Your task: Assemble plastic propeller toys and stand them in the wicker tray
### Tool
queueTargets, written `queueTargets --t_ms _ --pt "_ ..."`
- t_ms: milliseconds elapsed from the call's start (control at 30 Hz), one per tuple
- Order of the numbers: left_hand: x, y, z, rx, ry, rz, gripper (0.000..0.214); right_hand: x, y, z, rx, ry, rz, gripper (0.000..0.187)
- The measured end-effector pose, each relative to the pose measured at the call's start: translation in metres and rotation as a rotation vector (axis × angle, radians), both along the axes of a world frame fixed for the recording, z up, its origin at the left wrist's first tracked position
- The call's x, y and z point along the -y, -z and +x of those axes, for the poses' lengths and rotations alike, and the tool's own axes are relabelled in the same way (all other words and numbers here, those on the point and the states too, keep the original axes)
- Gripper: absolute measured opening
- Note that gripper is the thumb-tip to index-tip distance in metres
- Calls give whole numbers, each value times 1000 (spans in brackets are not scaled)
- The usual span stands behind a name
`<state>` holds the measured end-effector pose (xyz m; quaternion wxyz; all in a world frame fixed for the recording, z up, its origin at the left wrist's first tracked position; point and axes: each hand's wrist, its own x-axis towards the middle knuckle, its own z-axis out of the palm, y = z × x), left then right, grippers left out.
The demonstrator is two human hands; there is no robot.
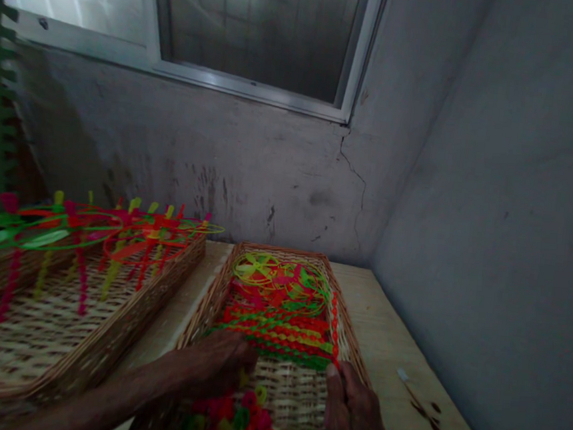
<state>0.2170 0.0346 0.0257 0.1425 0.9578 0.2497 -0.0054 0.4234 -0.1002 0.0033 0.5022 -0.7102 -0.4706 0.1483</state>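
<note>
Room's tight: a concrete wall (444, 188) closes off the right side and another, w/ a window (257, 32) above, runs along the far side, so the wooden table (395, 345) ends in a corner. A strip of table shows btw the near wicker tray (350, 344) and the right wall. A 2nd wicker tray (121, 321) sits just left of the near one, w/ a narrow gap btw them, and neon plastic strands (90, 224) lie across its far part, some hanging down over its weave. L forearm (115, 394) reaches in low from bottom left, across the 2nd tray's near corner. L hand (213, 362) is curved palm-down over the near tray, just by the red-green beaded strands (276, 334); can't tell if it grips anything. R hand (352, 415) comes up at the near tray's right side, fingers half curled, right by a strand end (335, 360); hold unclear. Loose neon pieces (233, 414) lie in the tray's near part, yellow-green loops (280, 281) at its far end.
</note>
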Motion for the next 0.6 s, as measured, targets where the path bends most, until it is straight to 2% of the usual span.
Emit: queueTargets --t_ms 67,167,233,267,333,433,500,600 --pt "-2 -4 0 95 -30 -145 20 1 -8 -2 -83 -22 -9 32" --pt "0 -16 5 298 -158 -625 14 5 -22 -7 -185 -79 -6 41" --pt "5 -23 12 464 -232 -934 25 7 -32 -15 -324 -114 25 43" --pt "9 -26 16 547 -239 -1030 30 7 -35 -20 -422 -123 47 42" --pt "20 -31 24 694 -205 -1121 33 7 -38 -33 -588 -144 82 43" --pt "37 -35 32 834 -160 -1159 32 1 -32 -52 -622 -215 70 43" --pt "47 -35 34 851 -150 -1152 34 -5 -24 -61 -570 -256 54 42" --pt "52 -34 29 743 -109 -1088 35 -12 -18 -68 -466 -256 58 44"
